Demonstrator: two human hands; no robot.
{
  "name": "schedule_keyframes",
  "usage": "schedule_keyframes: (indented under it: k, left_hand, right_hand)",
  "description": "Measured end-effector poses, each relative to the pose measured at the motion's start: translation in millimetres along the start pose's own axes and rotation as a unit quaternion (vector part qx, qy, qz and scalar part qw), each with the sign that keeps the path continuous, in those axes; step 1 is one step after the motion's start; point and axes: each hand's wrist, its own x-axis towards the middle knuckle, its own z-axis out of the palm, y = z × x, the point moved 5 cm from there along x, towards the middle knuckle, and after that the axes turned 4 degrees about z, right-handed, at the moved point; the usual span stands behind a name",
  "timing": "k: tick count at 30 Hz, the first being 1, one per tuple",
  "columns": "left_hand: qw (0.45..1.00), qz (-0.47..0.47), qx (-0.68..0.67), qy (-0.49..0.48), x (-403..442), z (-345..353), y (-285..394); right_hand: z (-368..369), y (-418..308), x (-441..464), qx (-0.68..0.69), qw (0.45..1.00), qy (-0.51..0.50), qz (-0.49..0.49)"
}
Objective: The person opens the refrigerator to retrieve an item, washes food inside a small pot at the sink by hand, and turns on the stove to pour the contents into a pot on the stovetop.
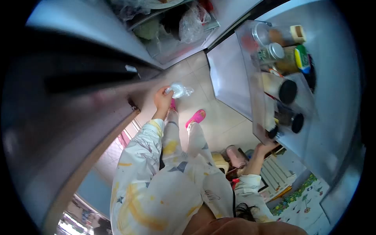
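My left hand (pixel 162 100) is closed round a crumpled clear plastic bag (pixel 180 90), held above the tiled floor. On the right, my right hand (pixel 267 148) is at the lower edge of the open refrigerator door (pixel 231 74), its fingers partly hidden by that edge. The door's shelves hold jars with black lids (pixel 288 91), a glass jar with a silver lid (pixel 276 51) and a green and yellow package (pixel 302 58). Whether my right hand grips the door edge cannot be made out clearly.
The open refrigerator compartment (pixel 172 43) at the top contains plastic bags (pixel 194 23). A dark panel stands at the left beside a wooden edge (pixel 90 160). Pink shoes (pixel 196 117) are on the tiled floor (pixel 223 113). A pink cylindrical container (pixel 235 156) stands at lower right.
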Motion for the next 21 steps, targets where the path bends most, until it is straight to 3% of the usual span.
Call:
schedule_keyframes:
  k: [1,2,3,4,5,7,8,10,12,13,14,16,17,19,21]
  left_hand:
    - [1.0,0.004,0.011,-0.01,13.7,9.1,-14.8]
    - [0.999,0.034,0.009,-0.02,28.8,23.2,-33.4]
    - [0.998,0.063,0.006,-0.031,41.5,34.2,-46.1]
    - [0.998,0.041,0.014,-0.046,41.4,31.2,-30.3]
    - [0.997,0.043,0.021,-0.054,49.2,40.7,-40.5]
    - [0.994,0.088,-0.025,-0.059,65.8,60.4,-59.4]
    - [0.995,0.067,-0.035,-0.065,68.9,66.5,-61.3]
    - [0.994,0.065,-0.023,-0.081,79.7,72.3,-50.9]
    - [0.992,0.039,-0.038,-0.115,86.9,82.4,-63.9]
    - [0.992,0.04,-0.032,-0.119,90.6,89.2,-67.7]
    - [0.991,0.023,-0.093,-0.097,92.2,91.1,-69.6]
    - [0.984,0.007,-0.148,-0.096,100.4,97.1,-68.1]
    - [0.985,0.006,-0.144,-0.098,102.9,100.8,-67.0]
    - [0.962,-0.067,-0.253,-0.079,106.5,102.8,-72.2]
    - [0.952,-0.081,-0.285,-0.074,109.8,107.0,-75.6]
  right_hand:
    - [-3.9,15.0,12.2,0.184,0.973,-0.012,0.138]
    - [-26.0,26.4,28.1,-0.198,0.974,0.024,0.107]
    - [-32.0,41.4,26.1,-0.383,0.919,0.038,0.091]
    - [-31.7,52.0,20.8,-0.554,0.827,0.056,0.079]
    - [-23.4,73.7,7.9,-0.572,0.817,0.019,0.067]
    - [-50.9,172.4,4.4,-0.48,0.873,-0.025,0.086]
    - [-73.5,245.6,6.5,-0.326,0.934,-0.063,0.134]
    - [-65.3,383.2,-24.0,-0.112,0.951,-0.175,0.228]
    - [84.3,404.4,-86.7,-0.275,0.915,-0.241,0.173]
    - [122.8,474.8,-89.8,-0.308,0.892,-0.32,0.085]
    - [190.1,464.7,-103.5,-0.241,0.899,-0.341,0.136]
    - [299.7,518.3,-113.2,-0.114,0.875,-0.43,0.189]
    - [351.6,478.9,-118.9,-0.072,0.84,-0.416,0.341]
    - [413.2,582.6,-118.2,-0.004,0.82,-0.384,0.426]
    - [468.7,548.0,-119.7,0.016,0.823,-0.294,0.485]
